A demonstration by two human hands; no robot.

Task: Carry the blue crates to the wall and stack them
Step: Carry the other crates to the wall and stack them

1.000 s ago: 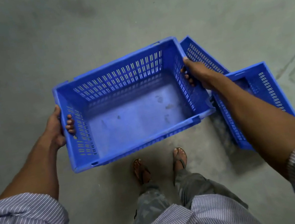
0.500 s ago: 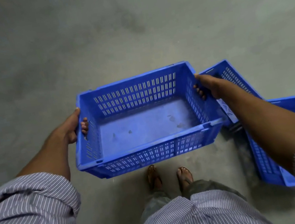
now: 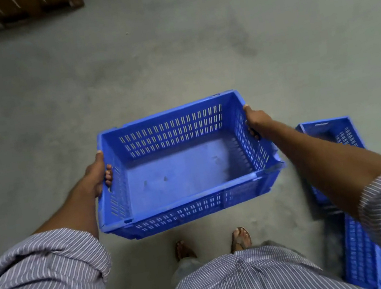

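Blue crate [image 3: 183, 168] held off the concrete floor [image 3: 169, 59], in front of the torso, above the feet. Left hand [image 3: 96, 173] grasps its left end wall, fingers curled through the handle slot. Right hand [image 3: 256, 120] grips the right end rim. Two more blue crates [image 3: 359, 257] on the floor at right (partly hidden by the right arm).
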